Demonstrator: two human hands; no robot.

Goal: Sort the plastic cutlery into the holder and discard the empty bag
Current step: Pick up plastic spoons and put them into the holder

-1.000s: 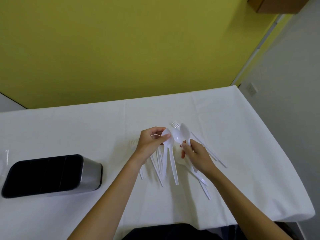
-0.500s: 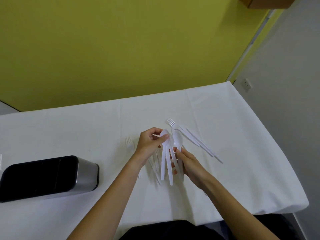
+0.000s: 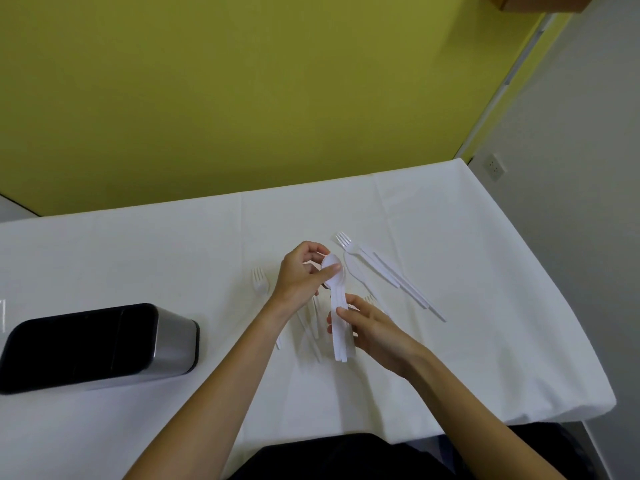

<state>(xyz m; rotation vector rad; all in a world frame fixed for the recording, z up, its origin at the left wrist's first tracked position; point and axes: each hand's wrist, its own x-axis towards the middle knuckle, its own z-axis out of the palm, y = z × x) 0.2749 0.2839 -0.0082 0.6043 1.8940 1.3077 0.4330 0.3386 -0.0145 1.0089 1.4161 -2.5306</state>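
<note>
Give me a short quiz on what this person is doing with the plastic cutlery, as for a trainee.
1. True or false: the left hand and right hand both hold the stack of spoons.
2. The holder stands: A) left of the hands, B) right of the hands, C) between them.
3. Fill in: the pronged piece lying beyond the hands is a ____.
Key: 1 true; 2 A; 3 fork.

holder (image 3: 104, 344) left on table (image 3: 467, 341); spoons (image 3: 337, 306) centre, forks (image 3: 381, 268) right.
</note>
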